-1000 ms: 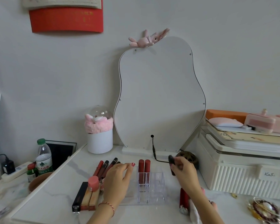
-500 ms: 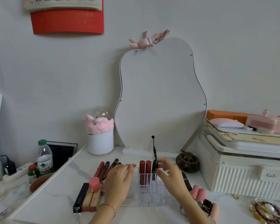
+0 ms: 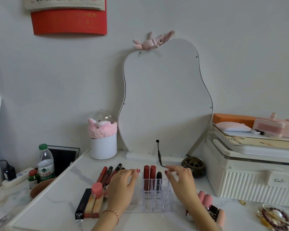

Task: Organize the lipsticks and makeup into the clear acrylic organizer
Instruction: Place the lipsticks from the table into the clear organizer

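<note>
Lipsticks still loose lie on both sides of the clear organizer [image 3: 157, 197] at the middle of the counter [image 3: 60, 205]: a pink and black cluster [image 3: 207, 202] just right of it, long axes running near to far, tucked under the right hand [image 3: 182, 182], which is nearer them. That hand hovers empty, fingers spread, beside the dark lipstick [image 3: 159, 178] standing upright next to two red ones [image 3: 149, 177] in the far row. Left hand [image 3: 122, 185] rests flat with fingers apart on the organizer's left edge, gripping nothing, another row of tubes [image 3: 90, 202] to its left.
</note>
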